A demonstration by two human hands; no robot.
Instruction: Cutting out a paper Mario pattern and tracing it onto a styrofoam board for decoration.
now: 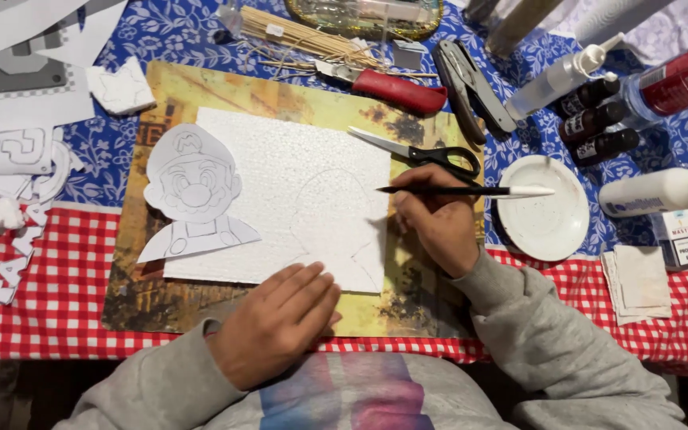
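Left hand (276, 322) sits lowest in the frame, palm down, fingers together and flat on the bottom edge of the white foam sheet (280, 199) in the middle; right hand (433, 223) just right of the sheet, fingers pinching a thin black-handled paintbrush (463, 191), its white tip out over the small white round dish (545, 209) at centre right; grey paper cutout of a cartoon character (193, 191) lies on the sheet's left edge; black-handled scissors (424, 151) right above the brush.
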